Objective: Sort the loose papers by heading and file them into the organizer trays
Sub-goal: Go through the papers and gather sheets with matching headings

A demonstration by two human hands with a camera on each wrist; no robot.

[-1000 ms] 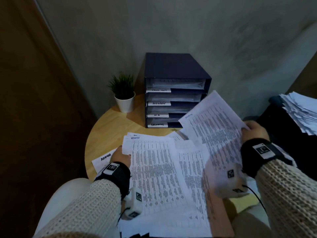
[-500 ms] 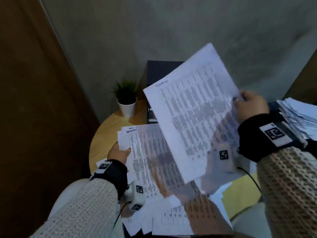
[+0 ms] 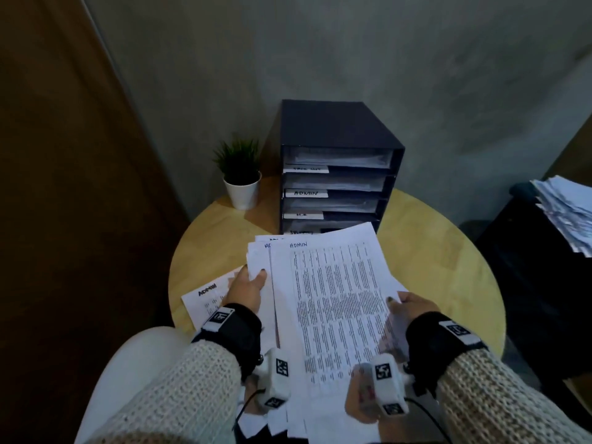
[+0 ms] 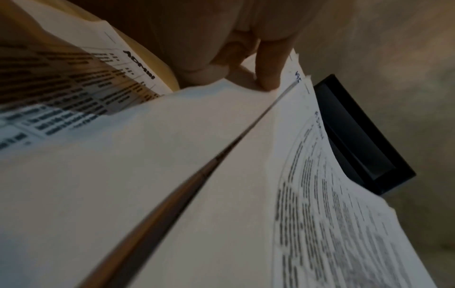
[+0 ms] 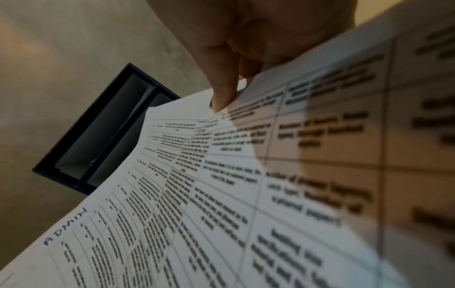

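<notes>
A: How far along?
B: Organizer [image 3: 336,174] at twelve o'clock already holds papers. Both hands' fingers pinch an ADMIN stack [image 3: 333,299]: left hand [image 3: 248,288], right hand [image 3: 413,307].
A: What's left?
B: Filing it, one ADMIN sheet [image 3: 205,299] on the surface at nine o'clock, and a pile [image 3: 567,213] at three.

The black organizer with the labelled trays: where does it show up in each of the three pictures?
Head: the organizer stands at the centre, at the table's far edge, beyond the held papers.
Left wrist: a dark corner at the right edge, past the papers.
Right wrist: at centre left, above the sheet's edge.
Shared landmark: the handwritten ADMIN heading on the top sheet.
</notes>
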